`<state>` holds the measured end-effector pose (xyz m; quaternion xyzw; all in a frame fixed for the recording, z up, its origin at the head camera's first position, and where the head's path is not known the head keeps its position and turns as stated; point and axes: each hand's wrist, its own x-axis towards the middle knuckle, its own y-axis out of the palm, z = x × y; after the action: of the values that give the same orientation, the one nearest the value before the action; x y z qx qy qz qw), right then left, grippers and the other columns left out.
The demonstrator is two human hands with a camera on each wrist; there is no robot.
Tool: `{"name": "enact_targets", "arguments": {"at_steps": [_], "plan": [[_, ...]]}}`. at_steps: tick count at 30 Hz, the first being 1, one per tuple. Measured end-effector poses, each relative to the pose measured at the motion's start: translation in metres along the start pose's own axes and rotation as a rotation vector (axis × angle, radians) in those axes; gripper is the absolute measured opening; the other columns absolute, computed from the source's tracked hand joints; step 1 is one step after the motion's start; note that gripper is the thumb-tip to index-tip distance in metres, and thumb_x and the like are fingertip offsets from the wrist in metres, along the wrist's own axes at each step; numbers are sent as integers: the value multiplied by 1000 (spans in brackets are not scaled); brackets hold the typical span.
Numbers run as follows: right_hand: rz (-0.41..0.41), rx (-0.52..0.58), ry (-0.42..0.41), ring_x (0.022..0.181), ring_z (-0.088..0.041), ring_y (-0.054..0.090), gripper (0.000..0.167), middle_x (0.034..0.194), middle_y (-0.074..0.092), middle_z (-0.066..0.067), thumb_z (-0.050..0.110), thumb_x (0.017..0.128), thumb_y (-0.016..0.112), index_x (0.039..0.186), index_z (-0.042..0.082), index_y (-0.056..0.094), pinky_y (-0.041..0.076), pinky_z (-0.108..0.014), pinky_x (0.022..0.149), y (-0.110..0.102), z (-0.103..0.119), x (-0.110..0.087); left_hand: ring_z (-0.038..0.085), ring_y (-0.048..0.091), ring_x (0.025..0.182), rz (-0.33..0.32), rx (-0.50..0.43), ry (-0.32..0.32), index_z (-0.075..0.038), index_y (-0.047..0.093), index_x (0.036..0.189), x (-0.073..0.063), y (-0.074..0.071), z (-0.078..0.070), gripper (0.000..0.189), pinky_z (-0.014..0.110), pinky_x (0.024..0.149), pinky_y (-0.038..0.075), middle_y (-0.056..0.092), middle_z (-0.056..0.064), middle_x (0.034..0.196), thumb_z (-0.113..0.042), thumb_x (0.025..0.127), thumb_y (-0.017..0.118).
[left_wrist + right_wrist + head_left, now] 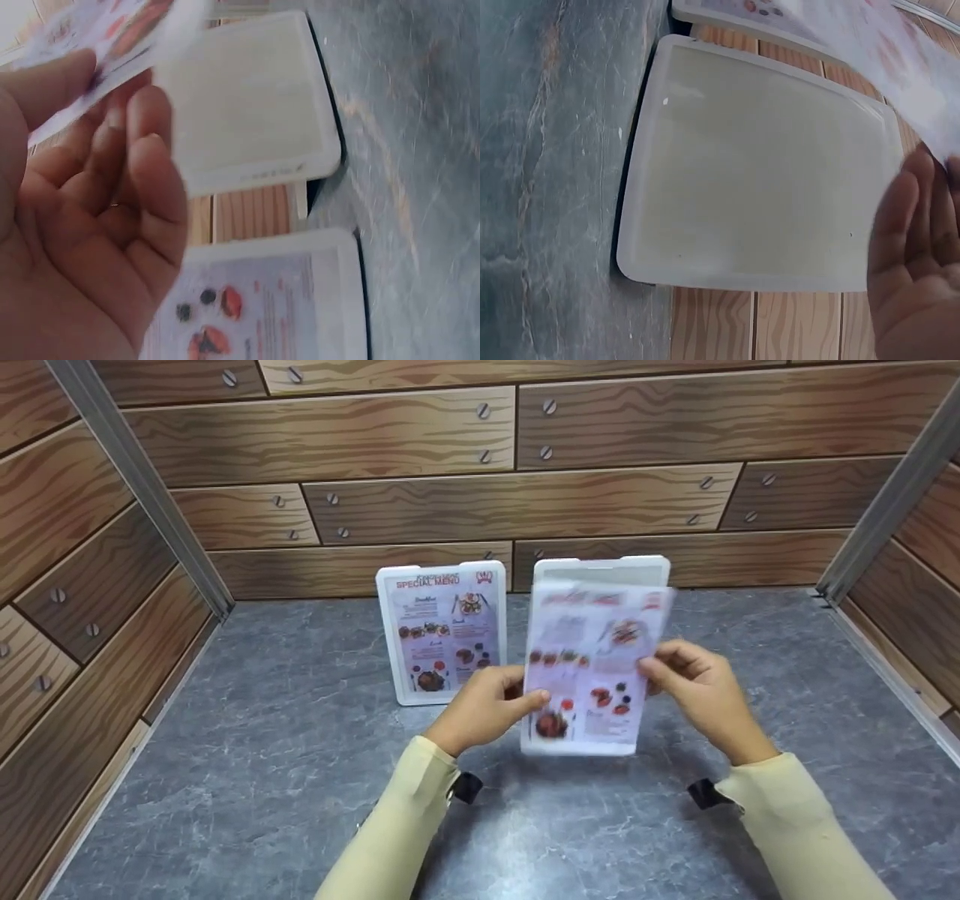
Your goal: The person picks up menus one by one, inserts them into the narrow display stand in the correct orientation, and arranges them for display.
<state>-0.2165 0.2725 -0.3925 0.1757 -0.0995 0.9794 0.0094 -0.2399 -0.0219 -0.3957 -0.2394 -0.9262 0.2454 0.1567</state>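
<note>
In the head view a printed menu sheet (581,667) with food pictures is held up between both hands, blurred. My left hand (484,709) pinches its lower left edge, thumb in front. The right hand (701,682) grips the right edge with thumb and fingers. Behind the sheet stands a white-framed menu holder (600,566); its blank panel (757,165) fills much of the right wrist view. In the left wrist view the sheet (124,45) lies between thumb and fingers, apart from the holder's face.
To the left stands a second white-framed holder (390,660) with a "Special Menu" page in it. Both holders are on a grey marbled tabletop (300,780). Wood-patterned walls (420,435) enclose the back and both sides.
</note>
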Motion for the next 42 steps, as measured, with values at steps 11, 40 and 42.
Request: {"name": "enact_targets", "arguments": {"at_steps": [11,40,42], "plan": [[69,-60,-13,76,-13,71,16,90,75,-2,5,99,68,102,-11,69,59,-28,69,4,-5,-1,10,53,67,-186,-87,12,-13,72,94,4,4,1,14,25,62,45,63,-4,76,-26,98,73],[5,-45,-4,72,-12,67,15,85,74,0,4,100,66,98,-11,70,58,-27,67,8,-1,-2,11,58,70,-354,-149,113,-11,71,88,6,7,1,16,25,64,49,66,-2,78,-24,97,74],[-4,-41,-9,71,-11,66,13,84,73,-1,2,99,66,97,-11,70,58,-26,67,8,-1,-2,10,57,69,-360,-133,113,-11,71,87,6,6,0,17,25,63,48,66,-3,77,-25,97,75]]}}
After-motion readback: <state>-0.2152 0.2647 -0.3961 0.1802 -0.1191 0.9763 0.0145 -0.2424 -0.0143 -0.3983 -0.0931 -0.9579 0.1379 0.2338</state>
